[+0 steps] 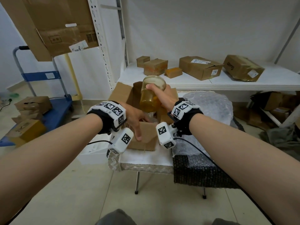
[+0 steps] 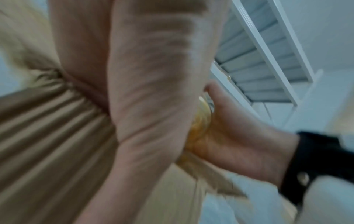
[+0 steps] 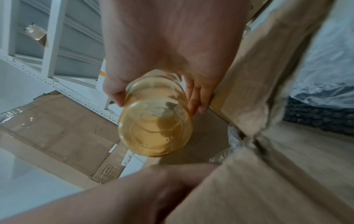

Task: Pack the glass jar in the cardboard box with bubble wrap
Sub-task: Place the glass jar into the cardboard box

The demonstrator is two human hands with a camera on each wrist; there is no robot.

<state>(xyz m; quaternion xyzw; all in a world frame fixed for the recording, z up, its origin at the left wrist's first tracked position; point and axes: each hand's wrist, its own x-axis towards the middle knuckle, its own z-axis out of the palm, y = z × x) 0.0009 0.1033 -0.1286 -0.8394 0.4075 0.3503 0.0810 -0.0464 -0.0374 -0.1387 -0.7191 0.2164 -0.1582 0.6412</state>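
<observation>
Your right hand wraps thumb and fingers around the amber glass jar, holding it tilted in the air just above the open cardboard box — its base points down toward the box's opening. Your left hand is at the box's near wall, thumb lying down the outside face and the other fingers out of sight inside. Just right of the box, a bubble wrap sheet lies heaped on the small table.
</observation>
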